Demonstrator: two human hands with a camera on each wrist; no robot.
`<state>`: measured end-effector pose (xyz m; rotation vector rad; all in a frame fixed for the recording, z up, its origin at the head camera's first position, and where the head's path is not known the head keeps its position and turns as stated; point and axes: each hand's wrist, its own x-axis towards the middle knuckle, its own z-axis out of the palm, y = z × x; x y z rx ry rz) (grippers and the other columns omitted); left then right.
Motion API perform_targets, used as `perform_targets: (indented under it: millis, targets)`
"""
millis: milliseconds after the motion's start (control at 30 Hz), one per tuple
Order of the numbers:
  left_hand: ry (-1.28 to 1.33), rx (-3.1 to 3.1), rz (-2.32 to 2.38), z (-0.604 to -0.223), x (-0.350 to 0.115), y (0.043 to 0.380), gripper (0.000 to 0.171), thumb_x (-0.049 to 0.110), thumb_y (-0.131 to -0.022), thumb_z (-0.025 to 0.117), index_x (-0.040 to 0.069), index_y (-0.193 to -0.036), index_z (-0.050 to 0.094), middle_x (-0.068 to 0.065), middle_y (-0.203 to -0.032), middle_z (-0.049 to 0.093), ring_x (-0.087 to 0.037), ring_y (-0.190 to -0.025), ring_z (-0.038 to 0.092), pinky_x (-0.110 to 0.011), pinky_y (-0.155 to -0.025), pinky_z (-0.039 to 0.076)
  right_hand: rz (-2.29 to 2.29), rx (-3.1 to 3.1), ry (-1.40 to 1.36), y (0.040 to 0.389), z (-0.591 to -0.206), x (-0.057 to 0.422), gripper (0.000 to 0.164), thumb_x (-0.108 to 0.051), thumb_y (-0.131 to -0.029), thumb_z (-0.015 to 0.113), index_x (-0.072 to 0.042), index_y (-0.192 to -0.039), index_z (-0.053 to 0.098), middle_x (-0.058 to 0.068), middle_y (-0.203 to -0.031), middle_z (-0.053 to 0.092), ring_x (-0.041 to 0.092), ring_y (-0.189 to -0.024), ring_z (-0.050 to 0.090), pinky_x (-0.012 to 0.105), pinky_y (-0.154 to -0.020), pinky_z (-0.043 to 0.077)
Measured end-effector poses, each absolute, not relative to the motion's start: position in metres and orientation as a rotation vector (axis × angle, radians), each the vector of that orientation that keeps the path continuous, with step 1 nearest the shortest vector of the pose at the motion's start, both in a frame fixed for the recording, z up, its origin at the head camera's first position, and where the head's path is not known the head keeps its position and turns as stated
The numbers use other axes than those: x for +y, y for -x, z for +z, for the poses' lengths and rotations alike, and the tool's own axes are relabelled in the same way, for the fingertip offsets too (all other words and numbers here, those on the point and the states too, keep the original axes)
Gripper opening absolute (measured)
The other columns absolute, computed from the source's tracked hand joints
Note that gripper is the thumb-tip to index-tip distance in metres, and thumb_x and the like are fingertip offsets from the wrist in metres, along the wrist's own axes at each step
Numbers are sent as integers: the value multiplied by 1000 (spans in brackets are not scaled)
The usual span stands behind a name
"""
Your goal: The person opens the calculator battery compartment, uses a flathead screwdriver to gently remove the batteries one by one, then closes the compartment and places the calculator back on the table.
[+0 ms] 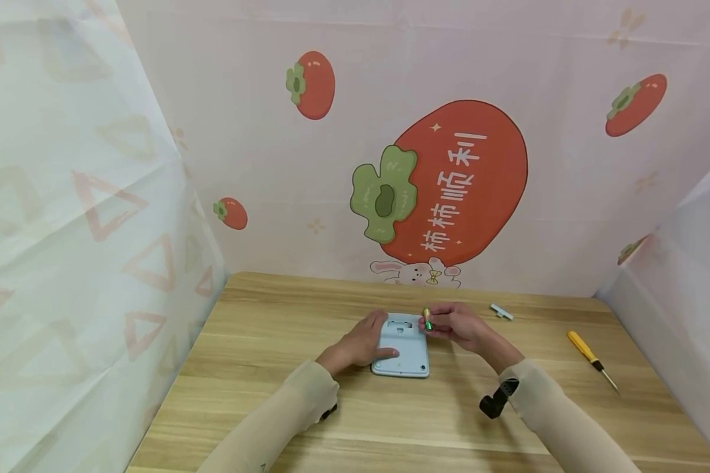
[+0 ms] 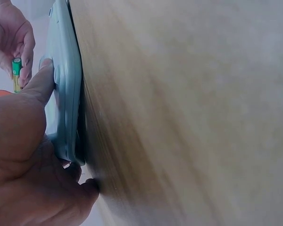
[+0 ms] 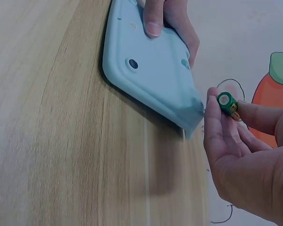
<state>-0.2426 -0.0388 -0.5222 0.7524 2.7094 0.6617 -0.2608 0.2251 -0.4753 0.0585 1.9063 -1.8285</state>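
Observation:
A flat light blue device, shaped like a desk calculator, lies back side up on the table with its battery compartment uncovered. My left hand grips its left side, thumb across the back and fingers round the far edge. Between thumb and fingers, my right hand pinches a green and gold battery, held just off the device's upper right corner. In the right wrist view the battery shows one flat end to the camera. The left wrist view shows the device's side edge close up.
A small light blue cover lies on the wooden table, right of my right hand. Farther right lies a screwdriver with a yellow handle. Printed cloth walls stand behind the table and at both sides.

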Motion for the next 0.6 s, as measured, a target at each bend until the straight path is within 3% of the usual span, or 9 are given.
perform_targets:
  millis: [267,600]
  targets:
    - [-742,2719,689,-540,-37,250,93,50,-100,71,2,-165,24,-17,-170,27,-32,-159,26,-47,-130,23,-1828,1916,-45,257,-475,238,41,0,-109,53,19,-145,47,28,-130,70,33,-118,73,49,-106,52]
    - [-747,2708,712,-542,-38,252,94,49,-100,72,1,-165,24,-17,-171,26,-32,-160,24,-48,-131,22,-1828,1929,-40,254,-478,252,41,-1,-110,52,21,-144,46,29,-128,70,31,-115,74,47,-105,54]
